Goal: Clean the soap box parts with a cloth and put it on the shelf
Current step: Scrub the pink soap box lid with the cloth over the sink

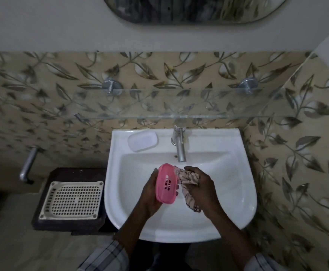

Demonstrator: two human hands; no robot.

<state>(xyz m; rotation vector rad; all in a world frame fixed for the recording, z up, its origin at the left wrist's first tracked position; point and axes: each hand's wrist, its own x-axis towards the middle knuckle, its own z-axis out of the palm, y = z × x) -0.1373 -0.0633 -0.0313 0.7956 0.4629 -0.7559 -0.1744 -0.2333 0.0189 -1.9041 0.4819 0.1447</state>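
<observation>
Pink slotted plastic soap box part (pixel 166 183) sits tilted over the white ceramic basin (pixel 246 192), gripped along its lower edge by the left hand (pixel 150 194). Touching its right edge is a crumpled brown-patterned cloth (pixel 187 178), clenched in the right hand (pixel 199 188), with one tail hanging down. To the left, beside the basin, a cream perforated plastic tray (pixel 71 198) lies on a dark stand. Farther back, a white oval plastic soap box part (pixel 142 140) rests on the basin's rear ledge, near the chrome tap (pixel 179 145). The tap rises between the hands and the clear glass shelf (pixel 159 106) above.
</observation>
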